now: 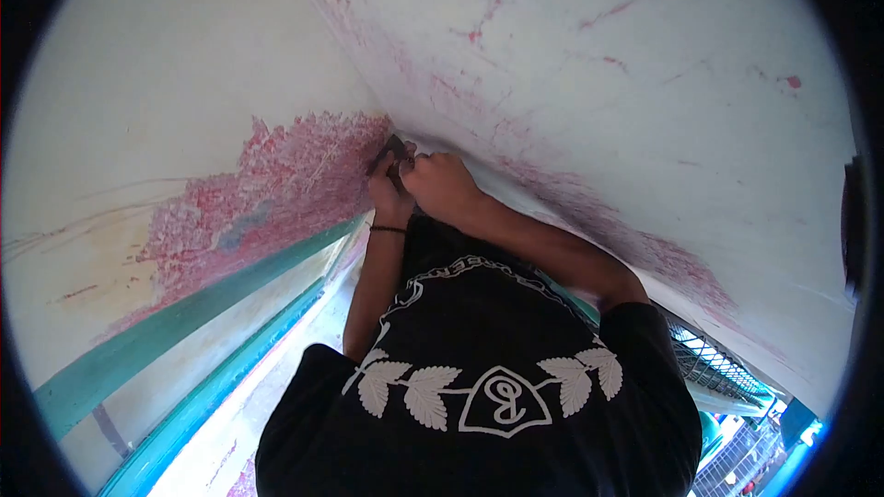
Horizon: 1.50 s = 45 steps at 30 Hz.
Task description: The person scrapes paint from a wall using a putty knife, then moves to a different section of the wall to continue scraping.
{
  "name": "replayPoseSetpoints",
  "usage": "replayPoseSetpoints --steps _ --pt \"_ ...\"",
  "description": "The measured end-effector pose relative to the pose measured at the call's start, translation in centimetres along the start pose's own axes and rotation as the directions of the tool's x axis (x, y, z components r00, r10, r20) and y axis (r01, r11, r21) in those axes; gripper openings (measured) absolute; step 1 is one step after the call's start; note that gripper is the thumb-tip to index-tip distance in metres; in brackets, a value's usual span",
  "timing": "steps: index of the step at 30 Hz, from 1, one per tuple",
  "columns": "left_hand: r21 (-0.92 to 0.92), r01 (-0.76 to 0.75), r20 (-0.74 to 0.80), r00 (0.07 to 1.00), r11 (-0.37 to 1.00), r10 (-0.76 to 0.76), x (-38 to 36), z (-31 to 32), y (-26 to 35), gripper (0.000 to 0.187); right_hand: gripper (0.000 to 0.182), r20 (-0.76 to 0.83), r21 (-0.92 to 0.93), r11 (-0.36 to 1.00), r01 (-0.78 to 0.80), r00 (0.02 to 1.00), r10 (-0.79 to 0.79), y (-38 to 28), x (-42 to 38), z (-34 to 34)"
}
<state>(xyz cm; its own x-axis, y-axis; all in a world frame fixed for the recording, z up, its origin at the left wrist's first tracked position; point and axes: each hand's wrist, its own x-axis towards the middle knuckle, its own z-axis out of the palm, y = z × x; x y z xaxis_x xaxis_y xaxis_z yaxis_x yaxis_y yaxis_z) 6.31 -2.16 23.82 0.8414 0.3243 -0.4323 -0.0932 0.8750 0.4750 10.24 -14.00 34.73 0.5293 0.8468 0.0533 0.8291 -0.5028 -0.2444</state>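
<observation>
In the corner where two painted walls meet, both hands are closed together around a small dark scraper (392, 144). Its flat dark blade touches or nearly touches the left wall; the handle is mostly hidden by fingers. My left hand (390, 193), with a dark bracelet at the wrist, grips it from below. Wrapped around it from the other side is my right hand (442, 184). Beside the blade, the left wall (184, 64) carries a wide rough pinkish-red patch (276, 179) where the pale surface is gone.
The right wall (645, 110) is pale, with reddish scuffs and streaks, and slopes close over my right arm. A green ledge (212, 290) runs below the left wall. Dark metal mesh (714, 359) and a grey grid (737, 460) appear at lower right.
</observation>
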Motion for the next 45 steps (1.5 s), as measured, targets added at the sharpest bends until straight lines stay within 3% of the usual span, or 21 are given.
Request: replayPoseSetpoints --steps 3,6,10,13,15,18,21,24,27,30,36,39,42,45 --pt "0.026 -0.054 0.080 0.995 0.998 0.051 0.5 -0.9 -0.2 0.030 0.029 -0.016 -0.011 1.000 0.001 1.000 -0.001 -0.2 -0.1 0.0" --pt "0.020 0.026 -0.073 0.997 0.999 -0.025 1.0 -2.2 -1.2 0.030 0.029 0.000 0.030 1.000 0.009 1.000 -0.009 0.3 -0.5 1.7" --pt "0.097 -0.068 0.007 0.998 0.993 0.067 -0.3 0.3 0.0 0.030 0.028 -0.046 0.007 0.999 -0.046 0.998 0.046 -0.4 -0.9 -0.5" --pt "0.091 -0.047 -0.015 0.999 0.995 0.049 -0.5 -0.3 -0.1 0.029 0.014 -0.115 -0.007 0.999 -0.046 0.992 0.045 -0.9 -0.8 0.1" --pt "0.073 -0.049 0.047 0.998 0.996 0.046 0.4 -1.6 -0.7 0.029 0.014 -0.137 0.024 0.999 -0.034 0.990 0.037 -0.3 -0.7 1.1" --pt "0.110 -0.107 -0.020 0.994 0.988 0.110 -0.4 -0.6 -0.4 0.029 0.020 -0.120 0.027 0.999 -0.033 0.992 0.036 -0.3 -1.0 0.5" --pt "0.083 -0.120 0.033 0.992 0.989 0.118 -1.4 0.7 0.2 0.029 0.024 -0.082 0.020 0.999 -0.032 0.996 0.034 -1.0 -1.0 0.6" --pt "0.071 -0.025 -0.016 1.000 0.997 0.026 0.4 -1.9 -0.7 0.029 0.024 -0.111 0.054 0.998 -0.020 0.993 0.026 -0.3 -1.2 1.8" --pt "0.116 -0.126 0.018 0.992 0.985 0.125 -0.5 -0.5 -0.5 0.029 0.024 -0.157 0.067 0.997 -0.023 0.987 0.033 0.1 -1.8 0.9" --pt "0.149 -0.156 -0.050 0.985 0.976 0.165 -1.4 0.9 0.0 0.028 0.024 -0.135 0.031 0.998 -0.049 0.989 0.053 -0.9 -1.7 0.8" --pt "0.099 -0.125 0.063 0.991 0.987 0.119 -1.6 0.6 0.1 0.027 0.016 -0.157 0.093 0.993 -0.072 0.984 0.086 -0.7 -2.7 -0.3" --pt "-0.043 -0.026 0.109 0.994 0.999 0.031 0.8 -2.1 -0.4 0.027 0.015 -0.212 0.072 0.997 -0.037 0.976 0.052 -0.4 -1.1 0.8" --pt "0.222 -0.190 0.085 0.981 0.956 0.176 4.7 -8.0 -2.5 0.027 0.015 -0.203 0.076 0.997 -0.027 0.978 0.042 0.1 -1.3 1.9" --pt "0.101 -0.203 0.018 0.979 0.974 0.202 -1.4 1.3 0.2 0.027 0.015 -0.218 0.128 0.990 -0.052 0.973 0.079 0.1 -1.8 -0.9"
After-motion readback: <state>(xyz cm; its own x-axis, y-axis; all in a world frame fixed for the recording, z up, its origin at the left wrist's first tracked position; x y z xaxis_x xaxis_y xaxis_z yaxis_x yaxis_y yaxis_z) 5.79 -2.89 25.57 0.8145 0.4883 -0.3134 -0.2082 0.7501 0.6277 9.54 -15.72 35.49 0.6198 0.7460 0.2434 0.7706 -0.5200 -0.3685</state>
